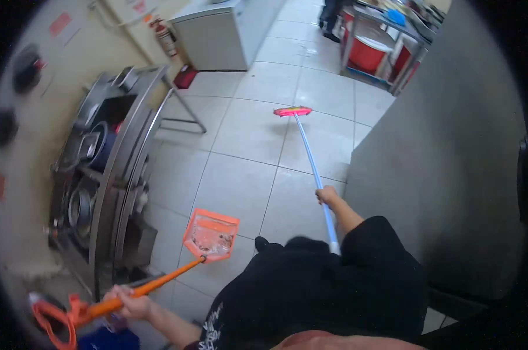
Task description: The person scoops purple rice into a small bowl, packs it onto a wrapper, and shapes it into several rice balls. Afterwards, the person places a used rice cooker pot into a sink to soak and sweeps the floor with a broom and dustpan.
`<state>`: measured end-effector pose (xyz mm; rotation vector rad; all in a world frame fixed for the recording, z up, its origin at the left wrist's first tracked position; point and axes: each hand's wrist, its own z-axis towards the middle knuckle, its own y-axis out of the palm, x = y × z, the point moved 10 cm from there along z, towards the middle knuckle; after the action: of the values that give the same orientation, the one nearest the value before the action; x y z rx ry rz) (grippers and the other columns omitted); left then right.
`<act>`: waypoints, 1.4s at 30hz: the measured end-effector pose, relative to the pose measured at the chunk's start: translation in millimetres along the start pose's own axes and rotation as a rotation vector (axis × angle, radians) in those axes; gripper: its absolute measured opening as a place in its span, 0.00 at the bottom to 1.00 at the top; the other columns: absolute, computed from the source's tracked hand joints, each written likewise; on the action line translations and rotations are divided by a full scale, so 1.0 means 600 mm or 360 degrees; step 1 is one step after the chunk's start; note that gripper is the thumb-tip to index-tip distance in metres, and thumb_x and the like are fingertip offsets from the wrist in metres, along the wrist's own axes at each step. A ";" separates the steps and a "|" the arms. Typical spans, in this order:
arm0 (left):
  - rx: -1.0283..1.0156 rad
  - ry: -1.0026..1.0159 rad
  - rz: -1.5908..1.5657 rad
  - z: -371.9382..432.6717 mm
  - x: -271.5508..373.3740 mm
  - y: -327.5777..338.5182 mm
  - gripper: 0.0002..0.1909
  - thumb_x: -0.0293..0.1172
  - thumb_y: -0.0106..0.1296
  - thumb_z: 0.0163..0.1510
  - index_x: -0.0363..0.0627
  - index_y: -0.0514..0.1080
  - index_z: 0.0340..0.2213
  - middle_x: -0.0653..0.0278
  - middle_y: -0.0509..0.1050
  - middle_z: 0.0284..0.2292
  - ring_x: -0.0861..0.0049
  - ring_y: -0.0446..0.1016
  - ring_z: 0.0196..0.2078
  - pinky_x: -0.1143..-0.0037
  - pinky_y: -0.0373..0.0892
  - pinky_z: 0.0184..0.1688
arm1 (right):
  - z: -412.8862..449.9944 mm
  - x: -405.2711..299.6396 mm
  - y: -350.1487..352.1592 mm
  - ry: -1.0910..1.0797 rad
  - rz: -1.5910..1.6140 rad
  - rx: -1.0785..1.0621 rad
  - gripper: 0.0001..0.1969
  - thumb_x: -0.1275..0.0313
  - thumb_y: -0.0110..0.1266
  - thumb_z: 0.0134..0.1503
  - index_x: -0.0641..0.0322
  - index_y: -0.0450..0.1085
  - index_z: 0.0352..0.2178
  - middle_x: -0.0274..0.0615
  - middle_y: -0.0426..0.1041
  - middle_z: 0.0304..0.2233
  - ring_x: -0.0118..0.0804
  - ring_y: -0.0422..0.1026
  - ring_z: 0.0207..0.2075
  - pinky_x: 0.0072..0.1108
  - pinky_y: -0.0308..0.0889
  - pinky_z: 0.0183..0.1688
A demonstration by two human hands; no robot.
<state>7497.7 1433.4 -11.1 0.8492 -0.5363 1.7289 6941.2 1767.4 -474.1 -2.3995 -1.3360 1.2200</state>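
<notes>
My left hand [130, 302] grips the orange handle of a long-handled dustpan [209, 234] at the lower left. Bits of dirt lie in its orange pan, which faces up over the floor tiles. At the right, my right hand [327, 196] holds the light blue pole of a broom [310, 151]. The pole slants up and away to a pink broom head [292, 111] at or just above the white tiles. The lower end of the pole meets my dark clothing.
A steel sink stand [128, 131] with pots lines the left wall. Behind it are a fire extinguisher [164, 37] and a white cabinet [209, 41]. A large grey panel [426, 153] stands at the right. Beyond are a metal table [388, 19], a red bucket [369, 52] and a person's legs [329, 19].
</notes>
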 end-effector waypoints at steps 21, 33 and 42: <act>-0.0771 -0.0334 -0.0622 0.017 -0.246 1.335 0.09 0.16 0.43 0.50 0.46 0.57 0.27 0.68 0.58 0.24 0.83 0.59 0.20 0.84 0.57 0.22 | 0.405 -0.367 -0.451 0.0222 0.0063 0.0387 0.10 0.74 0.50 0.42 0.74 0.67 0.26 0.50 0.70 0.17 0.41 0.72 0.17 0.29 0.68 0.19; -0.1033 -0.0733 -0.0741 -0.125 -0.385 1.974 0.11 0.17 0.46 0.48 0.44 0.63 0.34 0.70 0.63 0.29 0.87 0.62 0.25 0.84 0.60 0.27 | 0.890 -0.800 -0.666 -0.0041 -0.0124 0.0414 0.13 0.72 0.50 0.42 0.75 0.67 0.27 0.50 0.70 0.18 0.41 0.72 0.17 0.29 0.68 0.20; -0.1597 -0.1052 -0.0703 -0.273 -0.409 2.375 0.19 0.17 0.48 0.48 0.36 0.58 0.43 0.60 0.66 0.35 0.79 0.69 0.35 0.77 0.68 0.40 | 1.138 -1.030 -0.832 -0.0068 -0.0102 0.0331 0.30 0.77 0.53 0.44 0.61 0.54 0.51 0.46 0.67 0.19 0.36 0.68 0.15 0.26 0.65 0.18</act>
<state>6141.5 950.1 -221.2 0.6827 -1.3793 0.5748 5962.1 1423.5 -331.3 -2.1839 -1.2204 1.3280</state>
